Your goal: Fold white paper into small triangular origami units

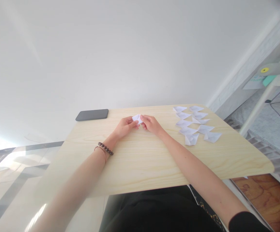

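Observation:
A small piece of folded white paper [136, 118] is pinched between both my hands, just above the far middle of the table. My left hand [125, 126] grips its left side, thumb on top, with a beaded bracelet [105, 149] on that wrist. From the other side, my right hand [151, 123] closes on the paper's right end with thumb and fingers. The fingers hide part of the folds. To the right lie several folded white paper boats [187, 130], set out in two rough columns.
A dark phone [92, 114] lies at the back left corner of the pale wooden table [140, 164]. Behind the table rises a white wall [140, 54]. A white metal frame [258, 106] stands beyond the right edge, near a brown wooden surface [265, 196] below.

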A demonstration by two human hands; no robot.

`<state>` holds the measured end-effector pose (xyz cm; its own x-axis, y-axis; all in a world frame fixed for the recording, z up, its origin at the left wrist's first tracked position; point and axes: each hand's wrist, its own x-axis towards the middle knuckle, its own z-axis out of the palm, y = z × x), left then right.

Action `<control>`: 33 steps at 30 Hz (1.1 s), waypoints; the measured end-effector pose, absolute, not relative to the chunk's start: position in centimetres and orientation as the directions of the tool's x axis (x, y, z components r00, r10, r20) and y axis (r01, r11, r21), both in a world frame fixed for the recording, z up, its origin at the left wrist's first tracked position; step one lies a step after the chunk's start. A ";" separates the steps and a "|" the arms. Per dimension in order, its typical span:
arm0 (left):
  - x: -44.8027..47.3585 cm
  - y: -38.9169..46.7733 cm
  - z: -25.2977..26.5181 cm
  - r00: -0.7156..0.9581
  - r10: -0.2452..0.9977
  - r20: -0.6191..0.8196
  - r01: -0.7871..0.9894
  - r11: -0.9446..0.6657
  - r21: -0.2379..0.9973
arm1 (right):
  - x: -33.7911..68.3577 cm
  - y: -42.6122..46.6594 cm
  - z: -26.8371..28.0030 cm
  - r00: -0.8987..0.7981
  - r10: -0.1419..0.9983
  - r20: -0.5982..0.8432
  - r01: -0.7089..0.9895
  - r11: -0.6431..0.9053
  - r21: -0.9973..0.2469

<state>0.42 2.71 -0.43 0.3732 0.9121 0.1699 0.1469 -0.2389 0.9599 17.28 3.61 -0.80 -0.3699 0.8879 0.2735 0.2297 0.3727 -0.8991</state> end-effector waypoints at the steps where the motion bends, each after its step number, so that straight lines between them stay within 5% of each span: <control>1: 0.5 2.8 -0.5 0.342 0.926 0.162 0.145 -0.222 0.964 | 17.3 3.6 -0.8 -0.379 0.884 0.273 0.227 0.375 -0.899; 13: -0.2 3.4 -0.6 0.346 0.920 0.185 0.139 -0.245 0.959 | 17.1 3.3 -0.4 -0.472 0.793 0.386 0.342 0.568 -0.748; 33: 1.2 2.4 -0.3 0.134 0.973 0.188 0.028 -0.193 0.981 | 17.2 2.6 -0.1 -0.481 0.856 0.188 0.436 0.420 -0.796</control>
<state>1.20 2.38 -0.32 0.1342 0.9729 0.1880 0.0284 -0.1935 0.9807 17.19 2.57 -0.14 -0.4813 0.8562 0.1881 0.4360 0.4199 -0.7960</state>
